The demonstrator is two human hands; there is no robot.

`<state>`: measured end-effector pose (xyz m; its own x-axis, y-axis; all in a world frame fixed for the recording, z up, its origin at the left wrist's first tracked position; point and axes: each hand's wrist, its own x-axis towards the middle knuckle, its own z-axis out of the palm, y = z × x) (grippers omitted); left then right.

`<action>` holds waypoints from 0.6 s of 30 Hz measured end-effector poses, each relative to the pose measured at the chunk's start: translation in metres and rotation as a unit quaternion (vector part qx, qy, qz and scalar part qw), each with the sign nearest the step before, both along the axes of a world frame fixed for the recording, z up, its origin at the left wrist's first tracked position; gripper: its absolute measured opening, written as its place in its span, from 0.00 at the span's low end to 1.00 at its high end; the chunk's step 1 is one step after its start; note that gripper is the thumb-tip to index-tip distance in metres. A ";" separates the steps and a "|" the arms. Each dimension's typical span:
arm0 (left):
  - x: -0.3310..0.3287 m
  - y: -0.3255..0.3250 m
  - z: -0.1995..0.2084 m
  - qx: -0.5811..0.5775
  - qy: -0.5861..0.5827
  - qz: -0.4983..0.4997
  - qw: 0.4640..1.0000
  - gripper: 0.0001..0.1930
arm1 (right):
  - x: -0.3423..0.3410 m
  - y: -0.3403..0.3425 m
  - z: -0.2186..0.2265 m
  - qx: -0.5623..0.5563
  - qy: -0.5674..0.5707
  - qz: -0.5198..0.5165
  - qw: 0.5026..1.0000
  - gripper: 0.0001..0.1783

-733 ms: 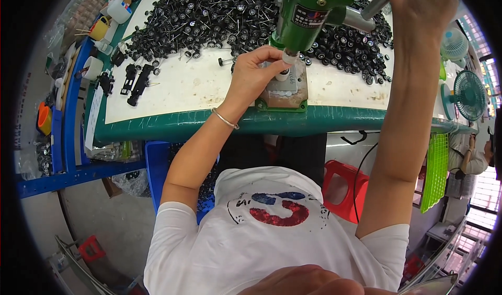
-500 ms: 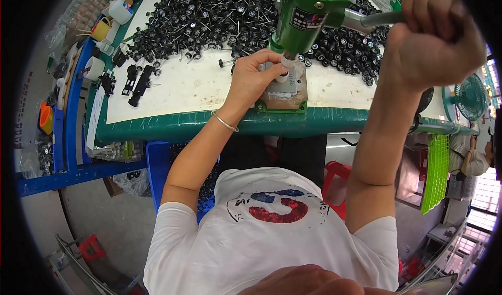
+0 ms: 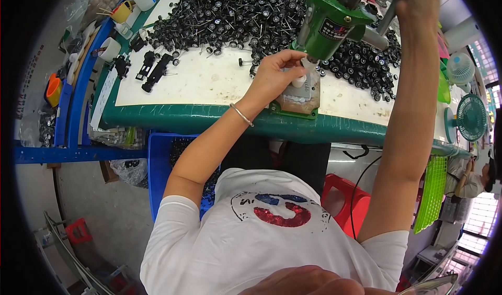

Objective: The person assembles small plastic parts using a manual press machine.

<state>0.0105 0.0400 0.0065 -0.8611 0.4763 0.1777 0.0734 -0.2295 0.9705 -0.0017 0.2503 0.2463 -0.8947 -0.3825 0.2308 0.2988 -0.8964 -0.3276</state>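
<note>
My left hand (image 3: 277,78) is closed in a pinch on a small white cylindrical piece (image 3: 308,64) under the ram of a green hand press (image 3: 323,31). Right below it, a white holder (image 3: 299,81) stands on the press base (image 3: 306,106). My right hand (image 3: 420,4), raised at the upper right, is blurred but closed around the end of the press's metal lever (image 3: 388,19). Whether anything sits inside the white piece is hidden by my fingers.
Black toy wheels on axles (image 3: 235,12) heap behind the press, and more wheels (image 3: 366,67) lie right of it. Black toy chassis (image 3: 157,72) rest at the left. A blue bin (image 3: 157,177) stands below the table's green edge (image 3: 193,118); a green fan (image 3: 470,118) is at right.
My right hand has moved up and away with the lever, which now points more upward. My left hand still pinches at the white piece. The whole view has shifted and tilted slightly.
</note>
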 end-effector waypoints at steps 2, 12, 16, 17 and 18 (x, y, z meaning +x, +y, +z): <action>-0.003 -0.004 0.003 0.052 -0.024 0.036 0.998 0.13 | -0.023 -0.009 -0.017 0.391 0.066 -0.545 0.739 0.12; -0.047 -0.105 -0.032 -0.295 0.124 0.202 0.926 0.13 | 0.028 0.033 -0.146 0.524 0.006 -0.530 0.666 0.15; -0.053 -0.107 -0.039 -0.324 0.183 0.175 0.912 0.12 | 0.053 0.016 -0.222 0.745 0.063 -0.396 0.534 0.12; -0.054 -0.107 -0.039 -0.320 0.186 0.166 0.914 0.10 | 0.056 0.016 -0.245 0.770 0.119 -0.401 0.482 0.11; -0.054 -0.104 -0.038 -0.320 0.188 0.163 0.914 0.10 | 0.056 0.009 -0.253 0.790 0.174 -0.403 0.429 0.10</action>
